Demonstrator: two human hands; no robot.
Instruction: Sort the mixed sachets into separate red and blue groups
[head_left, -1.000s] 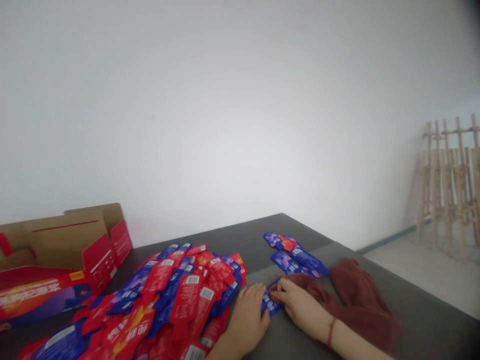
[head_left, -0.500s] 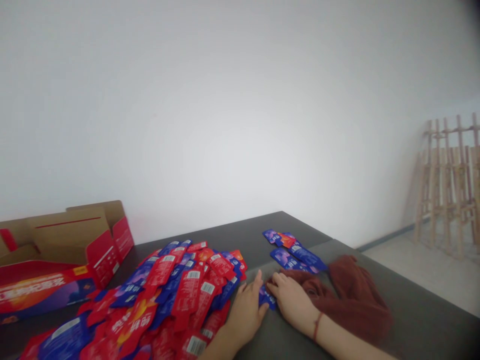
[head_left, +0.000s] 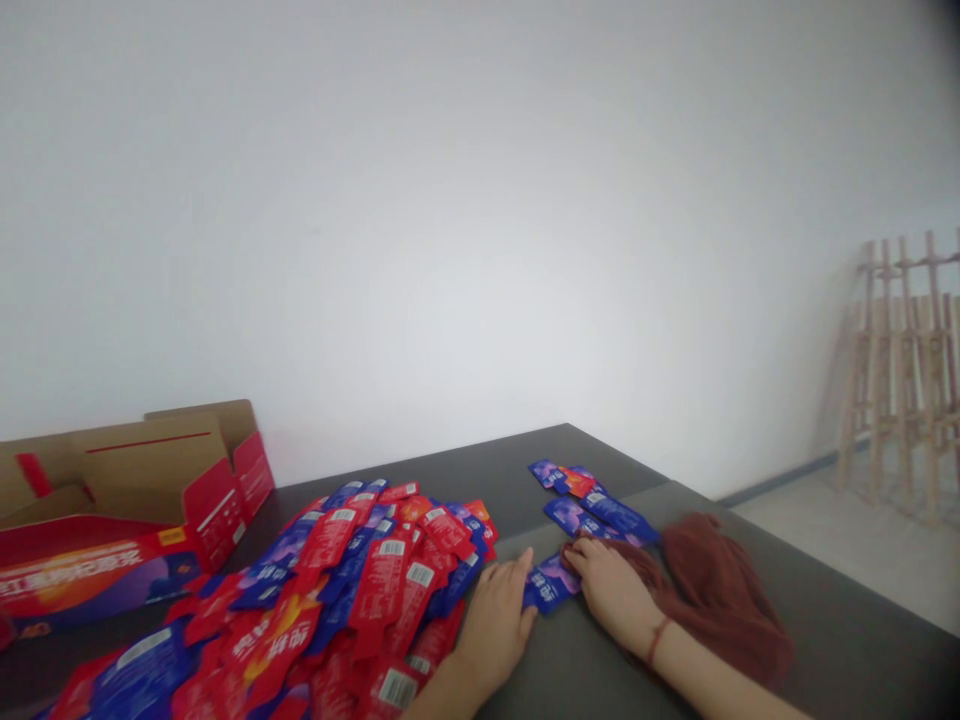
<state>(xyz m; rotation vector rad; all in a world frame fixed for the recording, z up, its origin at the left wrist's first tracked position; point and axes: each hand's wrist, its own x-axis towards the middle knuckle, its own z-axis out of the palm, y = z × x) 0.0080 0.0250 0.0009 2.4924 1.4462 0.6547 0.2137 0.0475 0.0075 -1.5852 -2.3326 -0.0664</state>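
My left hand (head_left: 495,620) lies flat on the table with its fingers stretched forward, touching or close beside the left end of a blue-purple sachet (head_left: 551,584). My right hand (head_left: 615,595) has its fingers curled over the edge of a reddish-brown cloth (head_left: 724,575), at the sachet's right end. The rest of the cloth lies bunched on the table to the right. Left of my hands is a heaped pile of red and blue sachets (head_left: 382,580), many with white barcode labels showing.
Several blue and orange sachets (head_left: 619,515) lie loosely behind my right hand. An open red and blue cardboard box (head_left: 217,515) stands at the far left. The dark grey table (head_left: 480,465) meets a white wall. Wooden easels (head_left: 900,380) lean at the right.
My right hand has shifted slightly right with the cloth, exposing more of the blue sachet between the hands. The left hand stays nearly in place. The view has shifted a little.
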